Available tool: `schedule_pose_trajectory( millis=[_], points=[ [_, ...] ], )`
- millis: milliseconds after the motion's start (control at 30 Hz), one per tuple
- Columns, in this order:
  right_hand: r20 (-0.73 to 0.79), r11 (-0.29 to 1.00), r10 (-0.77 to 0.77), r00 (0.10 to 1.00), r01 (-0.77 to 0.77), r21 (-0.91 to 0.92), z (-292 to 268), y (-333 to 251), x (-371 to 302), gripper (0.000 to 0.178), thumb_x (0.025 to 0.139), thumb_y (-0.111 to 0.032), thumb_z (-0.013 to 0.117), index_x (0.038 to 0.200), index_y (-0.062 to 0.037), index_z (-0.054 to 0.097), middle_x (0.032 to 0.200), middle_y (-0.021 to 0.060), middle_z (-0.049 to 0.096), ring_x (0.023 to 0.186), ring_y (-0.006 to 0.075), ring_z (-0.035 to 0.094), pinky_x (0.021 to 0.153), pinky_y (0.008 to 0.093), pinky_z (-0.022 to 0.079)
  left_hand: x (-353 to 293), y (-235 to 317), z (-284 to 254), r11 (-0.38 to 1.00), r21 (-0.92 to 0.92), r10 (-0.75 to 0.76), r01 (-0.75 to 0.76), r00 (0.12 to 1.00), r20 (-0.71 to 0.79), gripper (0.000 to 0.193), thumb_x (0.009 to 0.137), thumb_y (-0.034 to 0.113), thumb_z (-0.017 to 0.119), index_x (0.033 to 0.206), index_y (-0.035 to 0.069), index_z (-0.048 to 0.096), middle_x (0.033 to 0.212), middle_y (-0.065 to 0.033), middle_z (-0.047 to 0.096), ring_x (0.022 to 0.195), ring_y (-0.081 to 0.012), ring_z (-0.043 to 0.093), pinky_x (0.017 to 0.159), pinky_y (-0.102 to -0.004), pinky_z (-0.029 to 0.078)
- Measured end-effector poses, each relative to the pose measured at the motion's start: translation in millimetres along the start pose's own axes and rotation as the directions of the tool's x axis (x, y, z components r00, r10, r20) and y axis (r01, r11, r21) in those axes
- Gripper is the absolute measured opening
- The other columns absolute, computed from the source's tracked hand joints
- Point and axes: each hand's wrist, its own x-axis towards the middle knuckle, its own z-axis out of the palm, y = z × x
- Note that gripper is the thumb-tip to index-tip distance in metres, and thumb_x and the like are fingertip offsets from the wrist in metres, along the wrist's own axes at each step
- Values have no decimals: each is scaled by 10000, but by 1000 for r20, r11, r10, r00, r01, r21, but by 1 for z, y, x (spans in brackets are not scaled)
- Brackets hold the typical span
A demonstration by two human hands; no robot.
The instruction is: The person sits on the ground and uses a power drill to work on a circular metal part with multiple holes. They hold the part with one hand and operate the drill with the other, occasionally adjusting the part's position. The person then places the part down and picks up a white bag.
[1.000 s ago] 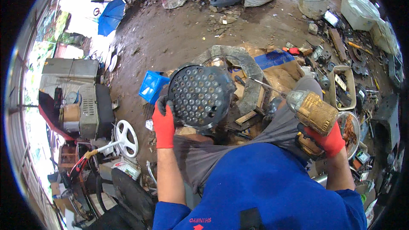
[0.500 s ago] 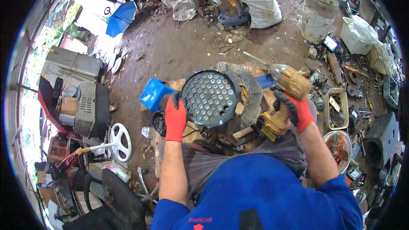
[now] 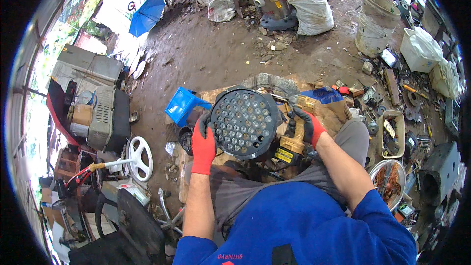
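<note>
A round black LED stage light (image 3: 244, 121), its face full of small clear lenses, is tilted up in front of me. My left hand (image 3: 203, 142), in a red and black glove, grips its left rim. My right hand (image 3: 310, 127), gloved the same way, is closed around the handle of a yellow cordless drill (image 3: 290, 148). The drill's head points left toward the light's upper right edge, and its tip is hard to make out there. Behind the light sits a grey stone-like block (image 3: 274, 82), partly covered by it.
A blue plastic container (image 3: 180, 107) stands left of the light, on flattened cardboard (image 3: 216, 99). To the right are a cream tray of small parts (image 3: 391, 140) and a bowl of copper-coloured scrap (image 3: 389, 179). A white steering wheel (image 3: 141, 159) lies at left; sacks and a bucket (image 3: 377, 24) stand farther off.
My right hand has brought the drill leftward, from up and right of the block to beside the light's right edge. My left hand still holds the light. The whole view has shifted slightly.
</note>
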Motion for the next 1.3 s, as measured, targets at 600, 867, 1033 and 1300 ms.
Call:
schedule_pose_trajectory(
  millis=[600, 867, 1033, 1300],
  points=[
    [-209, 336, -518, 829, -28, -941, -5, 10, -35, 533, 896, -308, 709, 1334, -27, 594, 1304, 177, 654, 1186, 292, 628, 998, 405, 476, 12, 15, 7, 998, 56, 13, -14, 1000, 10, 345, 959, 77, 571, 1296, 7, 590, 1241, -180, 659, 1178, -320, 631, 1000, -396, 487],
    [342, -267, -738, 582, 214, -940, 88, 15, -90, 471, 823, -208, 747, 1256, -68, 626, 1193, 192, 657, 1134, 372, 621, 1004, 445, 485, 8, 17, 7, 996, 83, 37, -33, 998, -46, 327, 957, 84, 574, 1275, 13, 600, 1238, -185, 661, 1160, -327, 638, 990, -394, 490],
    [724, -765, -217, 655, 347, -543, 170, 5, -90, 423, 781, -263, 787, 1152, -108, 657, 1185, 154, 630, 1165, 358, 578, 989, 491, 461, 12, 23, 13, 1000, 11, 12, -12, 1000, -19, 322, 959, 87, 572, 1271, 14, 603, 1247, -186, 657, 1162, -325, 637, 992, -388, 489],
    [482, -900, 95, 871, 283, -333, 203, -5, -64, 370, 804, -401, 738, 1030, -112, 695, 1133, 140, 622, 1115, 331, 565, 967, 499, 435, 5, 9, 18, 999, 50, 1, 3, 996, -84, 377, 950, 156, 596, 1303, 22, 589, 1259, -208, 640, 1178, -372, 617, 993, -428, 490]
  ],
)
